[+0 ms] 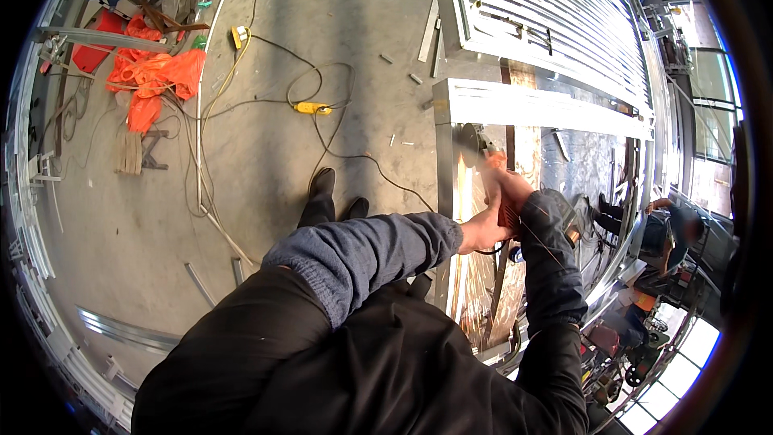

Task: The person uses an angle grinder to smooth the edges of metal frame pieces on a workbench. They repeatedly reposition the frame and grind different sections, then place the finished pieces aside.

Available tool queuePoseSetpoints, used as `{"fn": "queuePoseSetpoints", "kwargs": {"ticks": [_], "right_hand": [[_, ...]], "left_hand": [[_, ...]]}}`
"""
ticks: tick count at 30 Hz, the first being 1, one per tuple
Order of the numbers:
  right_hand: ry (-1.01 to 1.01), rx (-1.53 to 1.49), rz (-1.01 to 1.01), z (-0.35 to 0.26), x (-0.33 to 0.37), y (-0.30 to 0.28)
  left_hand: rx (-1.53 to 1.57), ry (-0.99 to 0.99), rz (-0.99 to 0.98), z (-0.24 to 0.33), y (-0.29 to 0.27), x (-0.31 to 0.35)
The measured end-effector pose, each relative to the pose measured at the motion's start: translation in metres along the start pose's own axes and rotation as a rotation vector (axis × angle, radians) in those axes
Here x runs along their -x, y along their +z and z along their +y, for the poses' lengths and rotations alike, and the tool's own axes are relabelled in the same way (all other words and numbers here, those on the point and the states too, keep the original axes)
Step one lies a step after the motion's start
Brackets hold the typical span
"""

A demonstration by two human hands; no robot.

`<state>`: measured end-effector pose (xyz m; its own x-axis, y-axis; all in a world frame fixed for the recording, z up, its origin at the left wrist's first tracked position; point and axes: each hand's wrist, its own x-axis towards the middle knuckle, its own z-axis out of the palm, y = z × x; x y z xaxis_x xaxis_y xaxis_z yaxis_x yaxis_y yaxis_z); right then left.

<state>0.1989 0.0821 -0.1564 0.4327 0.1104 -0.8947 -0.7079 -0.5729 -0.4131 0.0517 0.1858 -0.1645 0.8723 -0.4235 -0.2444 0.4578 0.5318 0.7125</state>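
Observation:
An angle grinder (pixel 485 143) is held in both my hands against a pale metal frame (pixel 452 113). Its blurred disc (pixel 469 143) is near the corner of the frame, and sparks (pixel 475 298) stream down toward me. My left hand (pixel 485 230) is closed around the rear of the tool. Closer to the disc, my right hand (pixel 514 185) grips the grinder's front part. The hands overlap, so most of the tool's body is hidden. Grey knitted cuffs cover both my forearms.
A slatted metal panel (pixel 555 0) lies beyond the frame. Cables with a yellow connector (pixel 312 108) run across the concrete floor. Orange plastic sheeting (pixel 153 72) lies at the far left, metal strips (pixel 129 329) at the near left. Another person (pixel 672 229) works at the right.

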Motion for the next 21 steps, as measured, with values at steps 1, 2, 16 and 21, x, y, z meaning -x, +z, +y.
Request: {"fn": "queuePoseSetpoints", "kwargs": {"ticks": [1, 2, 16, 21], "right_hand": [[0.008, -0.003, -0.009, -0.001, 0.001, 0.001], [0.017, -0.006, -0.017, 0.0, 0.002, 0.001], [0.005, 0.032, -0.007, 0.007, 0.002, -0.003], [0.008, -0.02, 0.016, 0.009, -0.006, -0.002]], "left_hand": [[0.013, 0.01, -0.004, 0.001, 0.001, 0.001], [0.027, 0.019, -0.007, 0.001, 0.002, 0.002], [-0.011, -0.059, 0.035, 0.004, 0.009, 0.007], [0.039, -0.024, 0.051, 0.003, 0.005, 0.007]]}}
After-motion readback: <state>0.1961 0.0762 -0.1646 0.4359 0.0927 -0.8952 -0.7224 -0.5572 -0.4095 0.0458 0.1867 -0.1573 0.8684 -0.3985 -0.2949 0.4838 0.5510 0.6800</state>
